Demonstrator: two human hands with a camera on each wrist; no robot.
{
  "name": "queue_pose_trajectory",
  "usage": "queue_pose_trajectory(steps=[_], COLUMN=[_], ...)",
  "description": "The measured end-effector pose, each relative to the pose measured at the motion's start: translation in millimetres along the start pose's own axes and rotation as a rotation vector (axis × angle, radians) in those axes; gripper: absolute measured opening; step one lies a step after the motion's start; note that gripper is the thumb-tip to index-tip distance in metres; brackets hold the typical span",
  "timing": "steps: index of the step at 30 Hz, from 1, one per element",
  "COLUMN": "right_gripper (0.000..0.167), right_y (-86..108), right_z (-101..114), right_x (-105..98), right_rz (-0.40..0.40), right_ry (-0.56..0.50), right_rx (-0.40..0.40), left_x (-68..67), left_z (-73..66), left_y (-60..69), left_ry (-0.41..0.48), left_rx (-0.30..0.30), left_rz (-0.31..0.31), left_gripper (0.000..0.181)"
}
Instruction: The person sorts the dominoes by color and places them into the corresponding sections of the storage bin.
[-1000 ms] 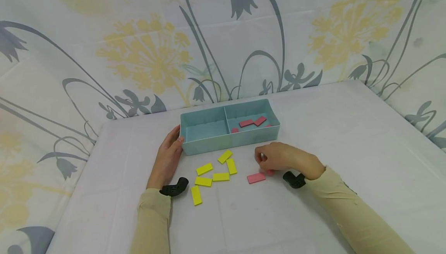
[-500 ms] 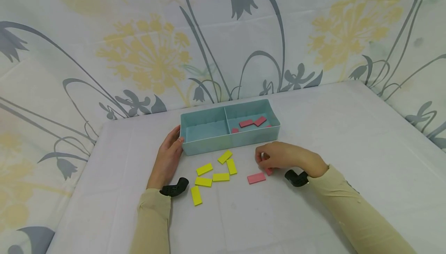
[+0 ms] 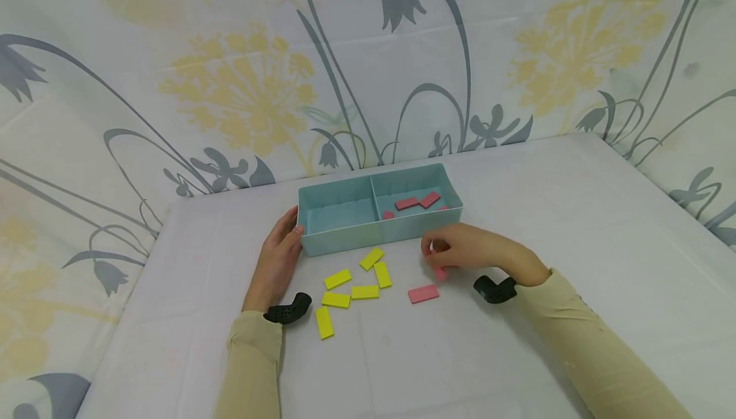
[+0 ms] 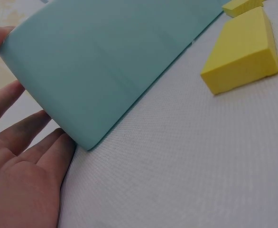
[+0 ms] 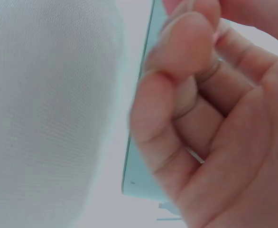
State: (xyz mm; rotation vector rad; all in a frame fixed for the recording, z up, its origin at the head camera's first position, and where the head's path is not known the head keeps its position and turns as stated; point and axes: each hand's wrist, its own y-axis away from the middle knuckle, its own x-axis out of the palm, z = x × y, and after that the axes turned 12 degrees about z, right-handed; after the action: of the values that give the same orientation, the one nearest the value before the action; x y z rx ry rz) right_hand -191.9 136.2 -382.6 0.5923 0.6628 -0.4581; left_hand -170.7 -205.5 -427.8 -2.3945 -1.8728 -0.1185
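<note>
A light blue two-compartment box [image 3: 339, 237] stands on the white-covered table. My left hand [image 3: 276, 267] rests against its left end; in the left wrist view the fingers [image 4: 27, 128] lie fairly straight along the end wall. In front of the box's right half, my right hand [image 3: 468, 248] pinches a pink block [image 3: 439, 273] between thumb and fingers, just off the table. Another pink block [image 3: 423, 294] lies nearby on the cloth. In the right wrist view, curled fingers [image 5: 153, 109] hide most of the held block.
Several yellow blocks [image 3: 365, 292] lie in front of the box, between the hands. Several pink blocks [image 3: 406, 203] are in the right compartment; the left compartment shows a bare floor. A flower-patterned cloth [image 3: 368, 55] hangs behind the table.
My right hand has taken hold of a pink block and lifted it slightly from the cloth, moving a little toward the box. The left hand and the box have stayed still.
</note>
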Motion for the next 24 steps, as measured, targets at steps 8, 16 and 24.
queue_pose_trajectory(steps=[8,16,24], right_gripper=[0.006,0.01,0.016], right_y=[-1.6,-0.6,-0.3], right_z=[-3.3,-3.4,-8.5], right_x=[-2.3,-5.3,-7.0], right_rz=[-0.101,-0.208,-0.35], right_ry=[-0.094,-0.21,-0.283], right_rx=[-0.088,-0.101,-0.155], left_x=[-0.8,-1.0,-0.6], left_z=[1.5,1.5,1.9], left_y=[0.0,-0.4,-1.0], left_ry=[0.002,0.014,0.001], left_rx=[0.032,0.033,0.029], left_rz=[0.016,0.021,0.003], left_gripper=[0.053,0.061,0.058])
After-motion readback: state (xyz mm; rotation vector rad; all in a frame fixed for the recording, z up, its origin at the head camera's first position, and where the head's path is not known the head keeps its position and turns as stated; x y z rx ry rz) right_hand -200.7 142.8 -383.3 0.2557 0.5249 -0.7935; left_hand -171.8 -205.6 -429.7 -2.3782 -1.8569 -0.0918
